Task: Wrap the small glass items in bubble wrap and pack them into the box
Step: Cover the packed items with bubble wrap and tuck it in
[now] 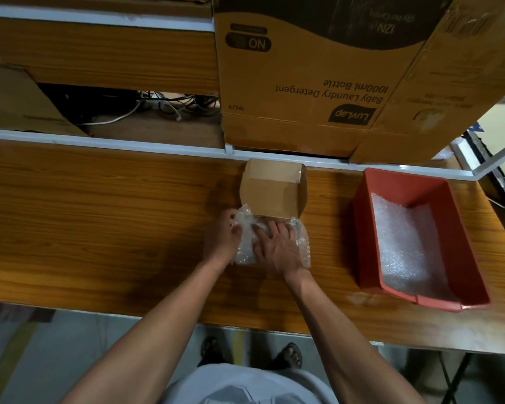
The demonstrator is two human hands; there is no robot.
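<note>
While left hand (220, 239) pinches crinkly bubble wrap (301, 243), right hand (276, 247) flattens.

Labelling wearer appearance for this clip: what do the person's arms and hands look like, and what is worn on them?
Both forearms are bare, no sleeves in view. The left hand and right hand wear no gloves; no watch, ring or bracelet shows.

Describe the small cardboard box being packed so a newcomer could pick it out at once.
On the wooden table, look just beyond the person's hands, in front of the big printed detergent carton. The small cardboard box sits there, plain, unprinted and open, unlike the red plastic bin to its right.
</note>
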